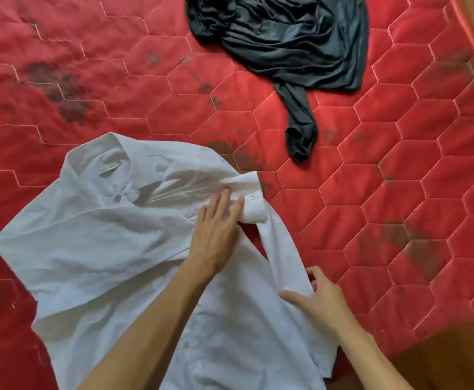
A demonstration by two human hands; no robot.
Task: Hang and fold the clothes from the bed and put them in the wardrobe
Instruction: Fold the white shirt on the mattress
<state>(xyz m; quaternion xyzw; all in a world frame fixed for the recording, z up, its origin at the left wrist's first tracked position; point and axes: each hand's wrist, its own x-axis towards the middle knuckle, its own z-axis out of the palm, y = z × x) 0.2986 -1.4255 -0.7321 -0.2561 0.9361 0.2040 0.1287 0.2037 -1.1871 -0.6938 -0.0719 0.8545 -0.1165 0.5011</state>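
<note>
My shirt (95, 249) runs off the bottom edge, so its hem is out of sight. My left hand (216, 235) covers the cloth just left of the cuff (254, 201), and my forearms hide more of the shirt below that. The dark garment (286, 40), well above the shirt, is cut by the top edge. A blurred brown shape (455, 356) right of the shirt fills the lower right corner; I cannot tell what it is.

text: none legible | label: small pale sewn tag (109, 168) inside the collar of the white cotton button-up shirt (98, 249), near the bed's front edge, print too blurred to read | brands, numbers, signs: none readable
</note>
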